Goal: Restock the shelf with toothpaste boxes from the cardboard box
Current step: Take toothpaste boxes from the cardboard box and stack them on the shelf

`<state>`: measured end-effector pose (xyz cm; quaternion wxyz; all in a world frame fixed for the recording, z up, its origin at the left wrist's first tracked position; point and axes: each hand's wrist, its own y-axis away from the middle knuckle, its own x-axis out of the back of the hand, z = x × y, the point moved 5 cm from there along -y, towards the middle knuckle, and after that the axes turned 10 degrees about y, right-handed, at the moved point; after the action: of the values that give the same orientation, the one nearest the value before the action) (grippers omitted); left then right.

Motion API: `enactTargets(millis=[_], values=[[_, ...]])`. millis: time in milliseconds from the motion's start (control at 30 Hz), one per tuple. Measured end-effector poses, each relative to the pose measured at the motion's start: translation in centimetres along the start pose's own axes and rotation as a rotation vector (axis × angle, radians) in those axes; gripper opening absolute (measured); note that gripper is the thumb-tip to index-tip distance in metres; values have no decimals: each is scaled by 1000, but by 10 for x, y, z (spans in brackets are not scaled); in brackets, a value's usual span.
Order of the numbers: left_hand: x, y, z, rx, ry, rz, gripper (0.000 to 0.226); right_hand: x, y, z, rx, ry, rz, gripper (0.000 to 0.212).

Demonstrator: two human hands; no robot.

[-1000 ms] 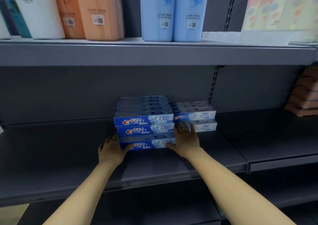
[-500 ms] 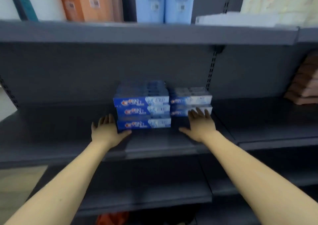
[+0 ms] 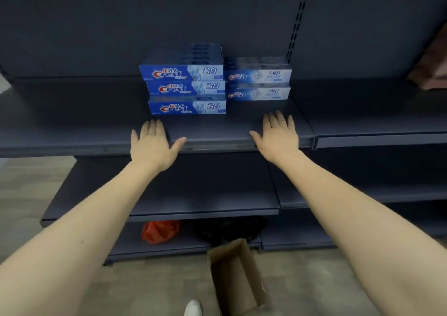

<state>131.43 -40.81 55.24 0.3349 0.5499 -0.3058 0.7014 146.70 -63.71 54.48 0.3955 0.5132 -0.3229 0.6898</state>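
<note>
A stack of three blue toothpaste boxes (image 3: 186, 89) sits on the dark grey shelf (image 3: 72, 132), with more rows behind it. To its right lies a lower stack of two paler toothpaste boxes (image 3: 258, 84). My left hand (image 3: 152, 144) hovers open over the shelf's front edge, below and left of the blue stack. Level with it, my right hand (image 3: 278, 136) is open too, below the paler stack. Neither hand touches a box. A brown cardboard box (image 3: 238, 277) stands open on the floor at the bottom; what it holds is not visible.
A lower shelf (image 3: 193, 202) lies beneath. Under it sit a red bag (image 3: 160, 231) and dark items (image 3: 227, 228). A neighbouring shelf bay (image 3: 377, 122) adjoins on the right, with brownish goods (image 3: 433, 69) at its far edge. A white shoe tip (image 3: 193, 308) shows on the floor.
Both hands have let go of the toothpaste stacks and drawn back to the shelf's front edge. The view has tilted down, bringing the floor and cardboard box into sight.
</note>
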Motion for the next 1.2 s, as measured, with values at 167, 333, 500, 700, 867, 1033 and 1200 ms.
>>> enactTargets(millis=[167,333,500,700,867,1033,1200], values=[[4,-3,4,-19,17,6,81,10,-8,-8,9,-28,23,68],[17,-31,2,-56,46,66,77,28,-32,-18,22,-36,54,69],[46,-76,-10,-68,38,133,79,52,-68,-25,9,6,45,68],[98,-118,-36,-6,80,317,65,115,-110,-37,-2,-53,247,54],[98,-153,-72,71,150,162,49,149,-144,-66,59,-78,267,54],[79,-172,-85,39,103,116,48,156,-167,-111,147,-7,220,53],[64,-200,-72,-83,-71,88,61,155,-189,-135,163,-8,163,53]])
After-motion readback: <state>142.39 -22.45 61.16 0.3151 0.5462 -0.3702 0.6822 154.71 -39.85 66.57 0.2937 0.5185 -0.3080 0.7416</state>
